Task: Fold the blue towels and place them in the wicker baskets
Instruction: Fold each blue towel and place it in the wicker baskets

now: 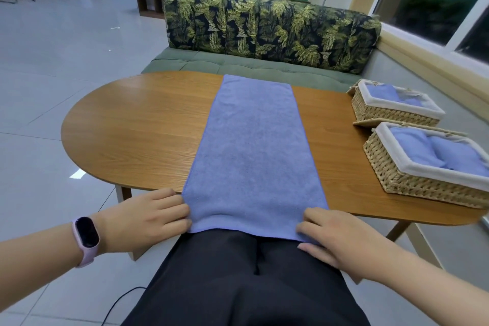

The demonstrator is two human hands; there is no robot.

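Lower left, I log the left hand (144,219), pink-banded watch (86,239) on its wrist, fingers pinching the blue towel's (254,145) near-left corner. Frame centre: towel laid lengthwise across the wooden table (137,127). Lower right: right hand (341,239) pinching the near-right corner. Right edge: two wicker baskets (391,111), each holding folded blue towels (434,153).

Both my bare forearms reach forward from the lower corners of the view. My left hand (148,217) lies palm down, knuckles up, its fingers curled inward in a grip, fingertips hidden. A pink wristband with a dark oblong screen (86,238) circles that wrist. My right hand (341,238) mirrors it, palm down, fingers bent inward, thumb low.
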